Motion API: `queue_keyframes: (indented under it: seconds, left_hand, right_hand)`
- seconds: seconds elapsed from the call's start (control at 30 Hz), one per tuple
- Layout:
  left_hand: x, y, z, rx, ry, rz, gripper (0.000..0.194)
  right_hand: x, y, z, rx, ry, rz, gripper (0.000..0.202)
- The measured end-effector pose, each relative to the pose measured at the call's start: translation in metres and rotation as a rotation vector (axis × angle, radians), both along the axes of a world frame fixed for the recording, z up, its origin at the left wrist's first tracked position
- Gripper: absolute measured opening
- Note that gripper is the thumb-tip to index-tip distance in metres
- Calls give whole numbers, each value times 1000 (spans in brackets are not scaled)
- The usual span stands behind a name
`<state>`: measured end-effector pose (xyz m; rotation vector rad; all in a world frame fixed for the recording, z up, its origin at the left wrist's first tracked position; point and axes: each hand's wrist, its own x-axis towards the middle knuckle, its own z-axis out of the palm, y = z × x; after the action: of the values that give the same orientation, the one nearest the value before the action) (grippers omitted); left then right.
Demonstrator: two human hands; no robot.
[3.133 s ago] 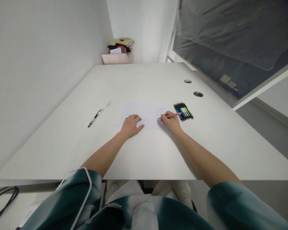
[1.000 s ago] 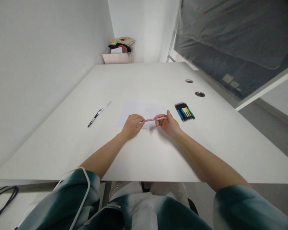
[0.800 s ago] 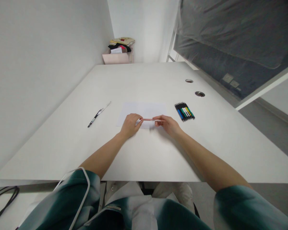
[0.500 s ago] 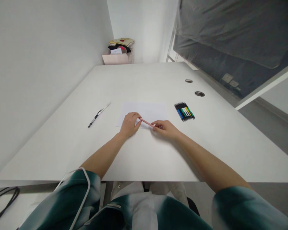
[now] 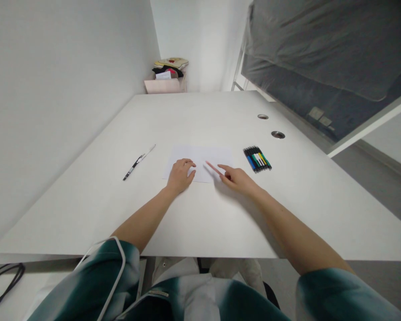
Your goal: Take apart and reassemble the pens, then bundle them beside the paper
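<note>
A slim pink stick [image 5: 214, 167], shaped like a pen or pencil, is pinched between the thumb and fingers of my right hand [image 5: 235, 178]. It slants up to the left over a white sheet of paper [image 5: 203, 154]; I cannot tell whether its tip touches the sheet. My left hand [image 5: 181, 174] rests on the paper's left part, thumb and fingers apart, holding nothing. Right of the paper, several markers or pens [image 5: 257, 159] with black, blue, green, white and yellow parts lie side by side in a row.
On the left of the white table [image 5: 187, 218] lie a black-and-clear pen [image 5: 132, 167] and a thin white stick [image 5: 149, 151]. Two round metal-rimmed holes [image 5: 278, 134] are set at the right. A pink box [image 5: 162, 86] of belongings stands beyond the far edge, beside the wall.
My left hand has let go of the pink stick's upper end. My right hand has drawn the stick to the right, away from the left fingers.
</note>
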<state>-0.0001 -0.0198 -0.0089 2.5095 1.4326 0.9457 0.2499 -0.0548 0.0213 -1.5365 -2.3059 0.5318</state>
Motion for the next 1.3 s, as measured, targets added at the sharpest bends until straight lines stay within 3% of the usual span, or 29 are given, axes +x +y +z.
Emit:
queue_keyframes:
  seconds: [0.1,0.2,0.37,0.57,0.87,1.3]
  left_hand:
    - [-3,3,-1,-28,-31,33,16]
    - [-3,5,-2,-39,-38,48,15]
    - [-2,4,-2,-33,-27,40,14]
    - [-2,4,-1,-27,-35,39,14]
    - [-3,4,-1,-44,-46,26,14]
    - [-4,4,-3,-49,-48,22,15]
  right_hand:
    - [29,15,-2,57,-68,-287,50]
    - [54,24,-3,95,-107,-471,45]
    - [65,26,0,77,-125,-598,42]
    - [60,25,3,44,-138,-739,62]
    - [64,27,-5,49,-188,-747,40]
    - [66,31,-10,77,-174,-732,35]
